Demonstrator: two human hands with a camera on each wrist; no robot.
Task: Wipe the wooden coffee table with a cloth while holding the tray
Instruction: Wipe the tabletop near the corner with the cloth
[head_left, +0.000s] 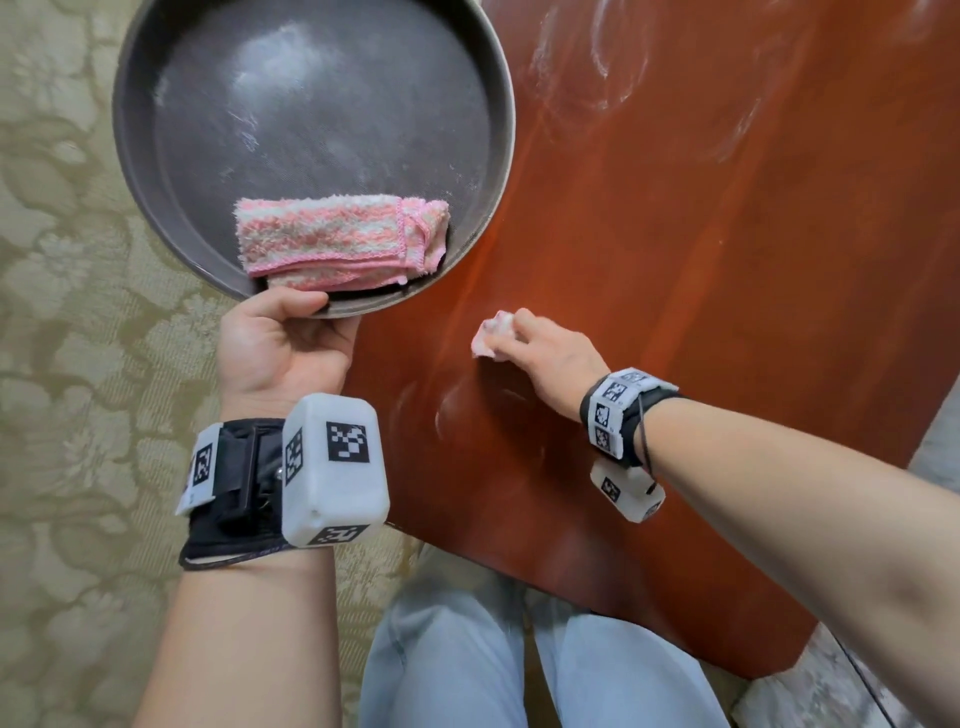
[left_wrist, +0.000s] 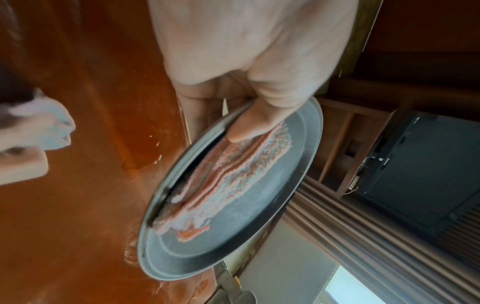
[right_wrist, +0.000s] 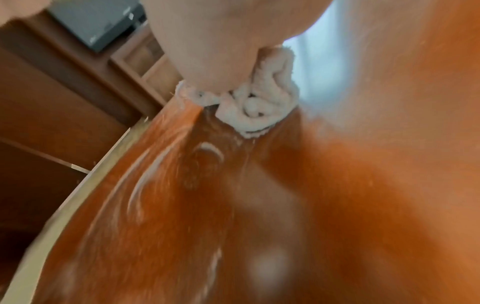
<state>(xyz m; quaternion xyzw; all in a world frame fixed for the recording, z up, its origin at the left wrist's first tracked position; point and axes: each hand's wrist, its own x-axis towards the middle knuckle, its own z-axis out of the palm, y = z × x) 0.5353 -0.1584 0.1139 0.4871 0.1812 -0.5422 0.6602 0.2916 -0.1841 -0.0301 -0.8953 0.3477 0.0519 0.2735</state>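
A round dark tray (head_left: 136, 171) hangs over the left edge of the reddish wooden coffee table (head_left: 701, 260). My left hand (head_left: 306, 312) grips its near rim, thumb on top beside a folded pink-and-white cloth (head_left: 337, 241) lying in the tray. The left wrist view shows the thumb (left_wrist: 259, 123) against that folded cloth (left_wrist: 228, 179) on the tray (left_wrist: 233, 246). My right hand (head_left: 511, 332) holds a small bunched cloth (head_left: 491, 335) pressed on the tabletop. In the right wrist view the bunched cloth (right_wrist: 259, 102) sits under my fingers on the table (right_wrist: 337, 205).
White smears (head_left: 597, 52) mark the far tabletop, with fainter streaks (right_wrist: 145, 185) near my right hand. A patterned beige carpet (head_left: 78, 312) lies left of the table. My knees in light jeans (head_left: 467, 649) are below. A dark TV (left_wrist: 415, 164) and curtains (left_wrist: 363, 236) stand beyond.
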